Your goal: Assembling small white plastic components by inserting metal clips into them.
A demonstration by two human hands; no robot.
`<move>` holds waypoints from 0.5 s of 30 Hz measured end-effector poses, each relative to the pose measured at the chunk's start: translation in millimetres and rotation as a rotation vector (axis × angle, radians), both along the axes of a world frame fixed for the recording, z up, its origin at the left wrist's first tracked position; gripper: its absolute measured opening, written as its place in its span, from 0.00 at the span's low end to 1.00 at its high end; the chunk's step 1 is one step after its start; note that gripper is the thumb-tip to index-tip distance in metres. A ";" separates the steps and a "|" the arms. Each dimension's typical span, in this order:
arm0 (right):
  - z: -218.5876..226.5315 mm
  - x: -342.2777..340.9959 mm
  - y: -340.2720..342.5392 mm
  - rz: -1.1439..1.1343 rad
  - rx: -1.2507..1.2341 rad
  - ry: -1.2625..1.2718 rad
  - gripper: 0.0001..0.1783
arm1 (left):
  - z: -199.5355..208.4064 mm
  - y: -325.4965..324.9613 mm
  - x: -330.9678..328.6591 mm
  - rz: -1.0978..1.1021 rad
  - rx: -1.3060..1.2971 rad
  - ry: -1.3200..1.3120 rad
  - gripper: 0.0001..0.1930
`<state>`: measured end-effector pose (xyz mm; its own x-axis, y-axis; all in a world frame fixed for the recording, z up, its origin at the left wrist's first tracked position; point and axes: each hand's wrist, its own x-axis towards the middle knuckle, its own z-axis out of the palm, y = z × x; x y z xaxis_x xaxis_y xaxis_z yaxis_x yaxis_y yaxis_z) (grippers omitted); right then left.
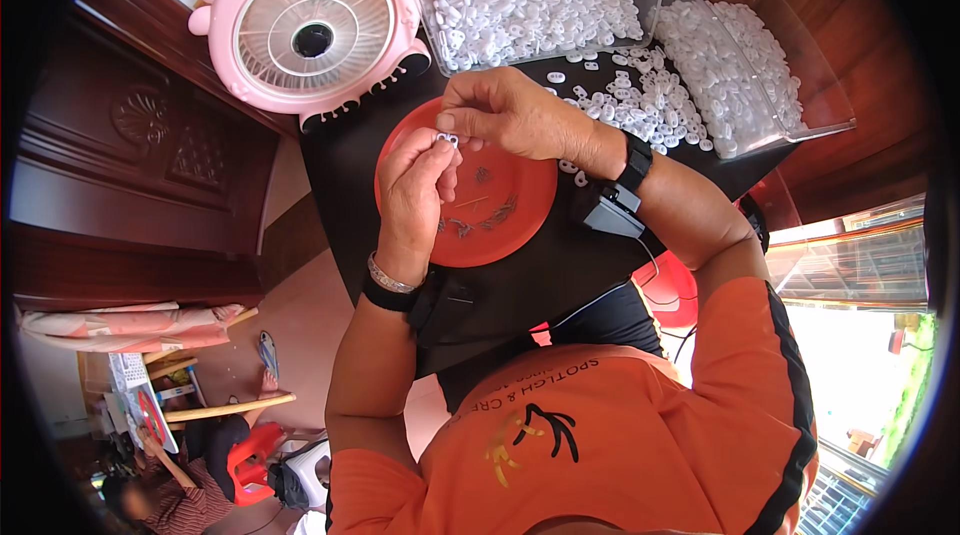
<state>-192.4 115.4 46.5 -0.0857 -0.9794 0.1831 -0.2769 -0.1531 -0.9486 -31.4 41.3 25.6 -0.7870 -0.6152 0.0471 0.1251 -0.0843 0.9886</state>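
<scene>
My left hand [412, 185] pinches a small white plastic piece with two holes [447, 140] between thumb and fingers. Close against it, the fingers of my right hand [515, 115] are pressed together, and what they hold, if anything, is hidden. Both hands are over a round red plate [535, 190]. Small thin metal bits [500, 215] lie on the plate, some in a loose arc near its lower side.
A pile of similar white pieces [655, 100] lies on the black table [345, 185]. Behind it stand two clear bins, one [540, 5] at the back and one [735, 75] at right, both full of them. A pink fan [315, 35] stands back left. Another person [190, 495] sits lower left.
</scene>
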 end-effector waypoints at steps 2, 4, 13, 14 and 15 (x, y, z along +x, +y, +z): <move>-0.8 1.6 0.4 -0.011 -0.019 0.040 0.11 | -0.4 0.9 0.2 0.006 0.006 0.021 0.08; -2.3 3.9 -0.1 -0.022 -0.037 0.079 0.10 | -3.0 0.7 0.0 0.015 0.009 0.032 0.07; -14.8 11.0 -4.9 -0.052 -0.065 -0.107 0.10 | -4.4 6.2 -1.8 0.069 0.037 0.112 0.07; -13.0 10.6 -4.4 -0.051 -0.072 -0.082 0.11 | -3.1 7.2 -1.7 0.082 0.040 0.106 0.08; -11.1 10.0 -3.6 -0.052 -0.076 -0.058 0.12 | -2.0 8.0 -2.6 0.077 0.039 0.106 0.08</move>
<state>-182.4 111.7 35.4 -0.1486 -0.9568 0.2499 -0.2310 -0.2121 -0.9495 -34.0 49.2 23.6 -0.7291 -0.6766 0.1027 0.2366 -0.1085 0.9655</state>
